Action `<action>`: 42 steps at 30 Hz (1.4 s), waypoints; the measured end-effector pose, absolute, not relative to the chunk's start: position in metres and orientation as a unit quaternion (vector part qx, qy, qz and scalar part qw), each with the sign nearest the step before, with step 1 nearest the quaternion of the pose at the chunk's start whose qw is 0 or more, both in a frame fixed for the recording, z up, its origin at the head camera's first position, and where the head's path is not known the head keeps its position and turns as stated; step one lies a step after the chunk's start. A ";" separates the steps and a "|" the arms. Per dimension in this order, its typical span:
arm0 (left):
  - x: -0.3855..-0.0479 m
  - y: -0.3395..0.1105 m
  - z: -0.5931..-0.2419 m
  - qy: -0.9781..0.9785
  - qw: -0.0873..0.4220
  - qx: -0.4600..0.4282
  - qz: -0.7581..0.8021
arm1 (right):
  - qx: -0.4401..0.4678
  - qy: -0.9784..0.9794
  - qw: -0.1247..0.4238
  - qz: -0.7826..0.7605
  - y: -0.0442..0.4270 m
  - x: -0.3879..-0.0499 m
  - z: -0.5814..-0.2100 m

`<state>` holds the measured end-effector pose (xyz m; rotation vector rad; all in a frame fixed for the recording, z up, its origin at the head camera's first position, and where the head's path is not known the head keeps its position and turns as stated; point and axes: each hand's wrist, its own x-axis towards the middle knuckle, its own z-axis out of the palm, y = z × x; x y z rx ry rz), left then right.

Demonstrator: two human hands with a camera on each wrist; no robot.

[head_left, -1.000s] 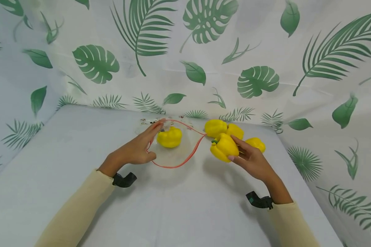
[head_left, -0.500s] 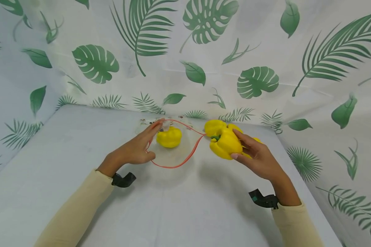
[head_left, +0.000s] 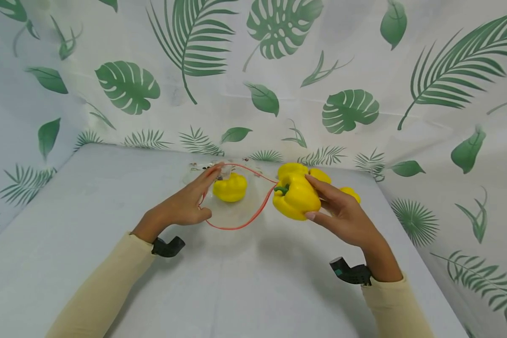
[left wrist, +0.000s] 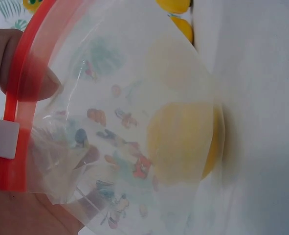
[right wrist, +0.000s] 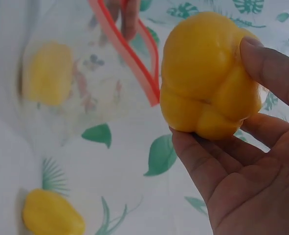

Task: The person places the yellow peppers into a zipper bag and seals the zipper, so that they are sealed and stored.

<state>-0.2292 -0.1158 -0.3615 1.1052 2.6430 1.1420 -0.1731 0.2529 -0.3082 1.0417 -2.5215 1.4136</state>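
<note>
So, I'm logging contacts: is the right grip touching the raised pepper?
Touching: the right wrist view shows the right grip, thumb and fingers against the raised pepper.

Bag mouth [head_left: 263, 208] gapes, room right of inner pepper [head_left: 230, 188]. Loose peppers [head_left: 293, 170] block far right; surface [head_left: 232, 286] open in front.

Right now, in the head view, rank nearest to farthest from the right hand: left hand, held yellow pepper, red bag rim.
1. Held yellow pepper: in the right hand.
2. Red bag rim: corner by the pepper's left side.
3. Left hand: at the rim's left.
</note>
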 end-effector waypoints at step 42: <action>-0.226 -0.109 -0.362 0.856 0.017 0.371 0.360 | 0.418 -0.821 0.020 0.388 0.165 -0.197 -0.335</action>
